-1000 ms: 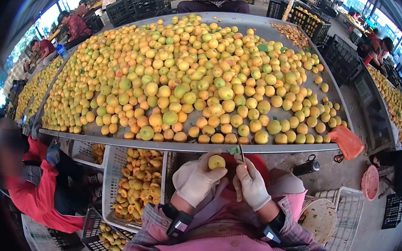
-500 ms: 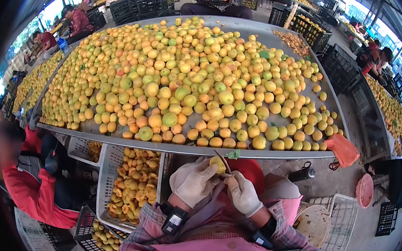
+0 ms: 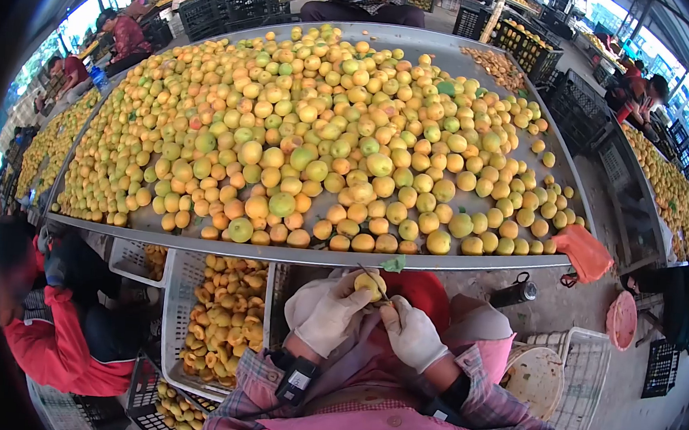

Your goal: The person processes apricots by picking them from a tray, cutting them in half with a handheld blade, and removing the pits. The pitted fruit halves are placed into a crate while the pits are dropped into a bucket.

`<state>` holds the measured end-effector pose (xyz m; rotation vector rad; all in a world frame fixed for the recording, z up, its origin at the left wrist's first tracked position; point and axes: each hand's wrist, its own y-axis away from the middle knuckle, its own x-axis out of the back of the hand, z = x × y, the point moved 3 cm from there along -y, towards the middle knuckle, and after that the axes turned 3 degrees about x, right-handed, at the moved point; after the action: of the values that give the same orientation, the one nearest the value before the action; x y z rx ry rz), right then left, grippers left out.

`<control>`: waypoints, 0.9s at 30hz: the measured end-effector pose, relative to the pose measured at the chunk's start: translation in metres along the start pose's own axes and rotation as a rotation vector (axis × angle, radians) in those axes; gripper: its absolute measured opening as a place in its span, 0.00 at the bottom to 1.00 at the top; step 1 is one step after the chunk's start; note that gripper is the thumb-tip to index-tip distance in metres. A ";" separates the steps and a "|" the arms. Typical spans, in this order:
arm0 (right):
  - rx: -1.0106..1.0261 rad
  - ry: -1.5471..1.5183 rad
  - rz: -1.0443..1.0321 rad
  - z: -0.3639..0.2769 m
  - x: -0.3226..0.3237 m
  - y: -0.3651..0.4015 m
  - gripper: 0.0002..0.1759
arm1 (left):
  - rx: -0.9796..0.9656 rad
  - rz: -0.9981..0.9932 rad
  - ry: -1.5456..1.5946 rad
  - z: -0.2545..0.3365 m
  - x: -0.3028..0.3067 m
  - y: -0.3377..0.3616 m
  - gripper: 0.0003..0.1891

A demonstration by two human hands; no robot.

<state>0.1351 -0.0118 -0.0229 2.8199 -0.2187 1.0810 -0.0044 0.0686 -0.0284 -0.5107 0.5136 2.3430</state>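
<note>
In a white glove, my left hand (image 3: 328, 313) is closed around a yellow apricot (image 3: 368, 288) above my lap. My right hand (image 3: 414, 336), also gloved, grips a small thin-bladed knife (image 3: 386, 296) whose blade lies against the fruit. The knife's handle is mostly hidden in my fingers. Beyond both hands spreads a metal sorting table (image 3: 308, 255) heaped with whole apricots (image 3: 300, 159). To the left of my hands, a white crate (image 3: 174, 315) holds cut apricot halves (image 3: 225, 319).
An orange-red plastic bag (image 3: 585, 254) hangs at the table's right corner. A black bottle (image 3: 513, 293), a white bucket (image 3: 534, 379) and a white basket (image 3: 586, 384) stand at right. Apricot pits (image 3: 497, 67) lie at the far right. A person in red (image 3: 74, 351) sits at left.
The knife blade has shifted slightly against the apricot, and my hands stay close together. The whole view has moved a little, so the table appears slightly further left and higher.
</note>
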 end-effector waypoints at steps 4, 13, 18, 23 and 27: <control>0.079 -0.169 -0.050 0.015 -0.002 -0.004 0.22 | -0.037 -0.004 0.093 -0.012 0.001 -0.004 0.23; 0.219 -0.330 -0.042 0.011 0.003 -0.011 0.20 | -0.085 0.084 -0.243 0.016 0.000 0.003 0.20; 0.237 -0.367 -0.126 0.014 0.000 -0.016 0.20 | -0.192 0.133 -0.483 0.011 0.005 -0.003 0.21; 0.316 -0.413 -0.006 0.012 0.003 -0.015 0.20 | -0.073 0.070 0.148 0.003 -0.006 -0.001 0.24; 0.311 -0.307 -0.153 0.021 0.010 -0.020 0.21 | -0.071 0.084 -0.784 0.028 -0.001 0.001 0.24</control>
<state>0.1598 0.0037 -0.0327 3.2069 0.1531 0.6994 -0.0105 0.0809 -0.0035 0.4127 0.0771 2.4040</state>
